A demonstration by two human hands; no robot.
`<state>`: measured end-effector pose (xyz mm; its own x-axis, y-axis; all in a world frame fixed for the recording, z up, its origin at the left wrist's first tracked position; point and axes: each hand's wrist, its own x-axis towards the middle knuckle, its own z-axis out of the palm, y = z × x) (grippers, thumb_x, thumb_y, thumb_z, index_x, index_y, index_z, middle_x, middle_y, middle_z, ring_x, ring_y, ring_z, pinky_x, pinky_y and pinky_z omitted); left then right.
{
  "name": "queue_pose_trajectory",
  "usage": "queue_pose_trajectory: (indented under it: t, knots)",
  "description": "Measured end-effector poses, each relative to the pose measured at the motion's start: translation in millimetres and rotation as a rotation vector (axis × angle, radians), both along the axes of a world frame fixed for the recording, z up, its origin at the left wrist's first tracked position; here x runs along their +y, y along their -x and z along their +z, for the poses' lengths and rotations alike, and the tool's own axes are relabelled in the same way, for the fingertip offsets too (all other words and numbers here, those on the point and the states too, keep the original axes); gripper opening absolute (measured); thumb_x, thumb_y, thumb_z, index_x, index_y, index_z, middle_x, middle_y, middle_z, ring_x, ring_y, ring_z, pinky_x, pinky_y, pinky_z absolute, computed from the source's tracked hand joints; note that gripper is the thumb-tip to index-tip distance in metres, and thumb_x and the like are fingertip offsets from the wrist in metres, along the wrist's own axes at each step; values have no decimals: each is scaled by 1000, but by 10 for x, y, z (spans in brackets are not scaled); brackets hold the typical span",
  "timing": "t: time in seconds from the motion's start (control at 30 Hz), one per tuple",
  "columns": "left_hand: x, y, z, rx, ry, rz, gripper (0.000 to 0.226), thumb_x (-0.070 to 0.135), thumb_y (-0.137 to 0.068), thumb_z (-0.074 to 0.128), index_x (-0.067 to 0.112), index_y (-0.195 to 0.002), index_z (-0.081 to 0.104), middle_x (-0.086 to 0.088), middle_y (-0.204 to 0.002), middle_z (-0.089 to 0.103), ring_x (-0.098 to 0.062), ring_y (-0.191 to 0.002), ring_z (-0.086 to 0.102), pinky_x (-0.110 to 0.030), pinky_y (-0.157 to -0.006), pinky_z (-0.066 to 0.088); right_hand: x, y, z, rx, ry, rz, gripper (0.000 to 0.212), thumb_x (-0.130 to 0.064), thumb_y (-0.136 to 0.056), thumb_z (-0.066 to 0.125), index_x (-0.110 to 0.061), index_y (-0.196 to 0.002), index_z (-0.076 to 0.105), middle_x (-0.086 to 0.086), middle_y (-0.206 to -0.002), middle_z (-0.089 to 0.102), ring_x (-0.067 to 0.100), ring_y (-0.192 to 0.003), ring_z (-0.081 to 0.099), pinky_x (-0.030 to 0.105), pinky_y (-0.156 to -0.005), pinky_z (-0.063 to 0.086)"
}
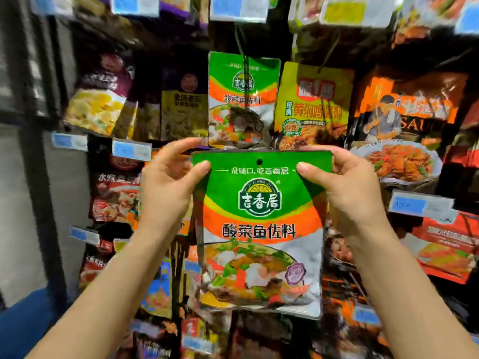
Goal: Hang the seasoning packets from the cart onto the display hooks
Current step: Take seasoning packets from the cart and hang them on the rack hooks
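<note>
A person's 2 bare hands hold 1 green, orange and silver seasoning packet [260, 229] upright in front of a store display, printed face toward the camera. The left hand [168, 185] pinches the packet's top left corner, thumb on the front and fingers curled over the top edge behind it. The right hand [347, 187] pinches the top right corner in the same way, so each grip is closed on the packet. Holding it by both upper corners appears meant to keep the top band flat and taut, leaving the small round hang hole [259, 161] in the top center uncovered and easy to line up with a hook.

Just above and behind it hangs a matching green packet [243, 99] on a thin dark display hook [241, 47]. The held packet sits below that hook, not yet on it, and this is likely its destination. To the right hangs a yellow packet [313, 104]; darker packets hang to the left, and pale blue price tags [132, 149] sit along the rows.

Both forearms rise from the bottom corners and angle inward, wrists roughly level, backs of the hands toward the camera. The cart is out of view.
</note>
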<state>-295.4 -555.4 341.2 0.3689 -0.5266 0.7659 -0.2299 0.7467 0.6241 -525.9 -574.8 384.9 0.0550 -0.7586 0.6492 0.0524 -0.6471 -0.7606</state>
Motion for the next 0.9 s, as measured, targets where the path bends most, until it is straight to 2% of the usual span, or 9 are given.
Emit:
queue_pose_trajectory:
  t: [0.17, 0.23, 0.3, 0.4, 0.47, 0.53, 0.63, 0.73, 0.9]
  knots:
    - [-178, -191, 623, -108, 139, 156, 29, 20, -77, 70, 37, -100, 66, 12, -64, 56, -9, -65, 51, -29, -67, 45, -507, -202, 528, 37, 148, 54, 26, -2, -70, 77, -26, -77, 69, 4, -77, 70, 24, -76, 68, 39, -69, 57]
    - [-295, -247, 844, -105, 167, 205, 31, 17, -76, 72, 37, -99, 67, 10, -65, 58, -12, -66, 53, -34, -69, 48, -723, -305, 729, 41, 183, 27, 23, -21, -60, 83, -25, -77, 68, 19, -83, 69, 40, -81, 65, 52, -73, 54]
    - [-419, -299, 1073, -106, 189, 285, 35, 10, -78, 75, 33, -102, 66, 11, -75, 62, -8, -69, 58, -30, -70, 49, -943, -394, 929, 64, 221, 6, 28, -38, -52, 79, -27, -75, 68, 23, -80, 65, 40, -74, 62, 54, -72, 53]
    - [-591, -369, 1359, -114, 216, 359, 41, 5, -80, 74, 22, -114, 62, 8, -86, 64, 1, -67, 58, -19, -68, 48, -1198, -509, 1189, 43, 260, 22, 20, -35, -53, 75, -31, -70, 66, 15, -70, 57, 28, -67, 55, 55, -68, 50]
    - [-700, -414, 1505, -108, 232, 378, 51, 13, -76, 77, 26, -121, 58, -1, -99, 68, -10, -73, 62, -30, -74, 52, -1311, -574, 1322, 33, 273, 32, 18, -35, -52, 75, -39, -68, 68, 19, -75, 65, 36, -72, 63, 58, -69, 52]
    - [-816, -462, 1613, -102, 221, 411, 60, 18, -73, 77, 33, -127, 54, 1, -91, 67, -14, -72, 60, -38, -78, 52, -1420, -615, 1409, 24, 284, 24, 20, -33, -52, 76, -44, -67, 68, 18, -79, 69, 40, -78, 66, 57, -69, 53]
    - [-1001, -531, 1690, -67, 198, 425, 75, 26, -71, 75, 43, -136, 41, -13, -70, 62, -28, -72, 63, -52, -85, 53, -1566, -662, 1502, 17, 274, -3, 24, -15, -61, 83, -32, -62, 66, 7, -73, 68, 35, -76, 66, 53, -69, 54]
    - [-1187, -598, 1744, -25, 184, 425, 80, 12, -77, 77, 40, -140, 36, -12, -68, 65, -31, -75, 67, -57, -86, 52, -1708, -735, 1572, 25, 277, 0, 28, -11, -63, 83, -33, -65, 65, -2, -71, 63, 24, -77, 62, 52, -74, 53]
    - [-1396, -641, 2021, 147, 134, 337, 92, 4, -74, 78, 39, -144, 30, -13, -85, 67, -29, -91, 67, -52, -90, 52, -1823, -899, 1811, -108, 190, 51, 39, -11, -59, 85, -29, -80, 58, -1, -91, 61, 29, -100, 62, 49, -87, 52]
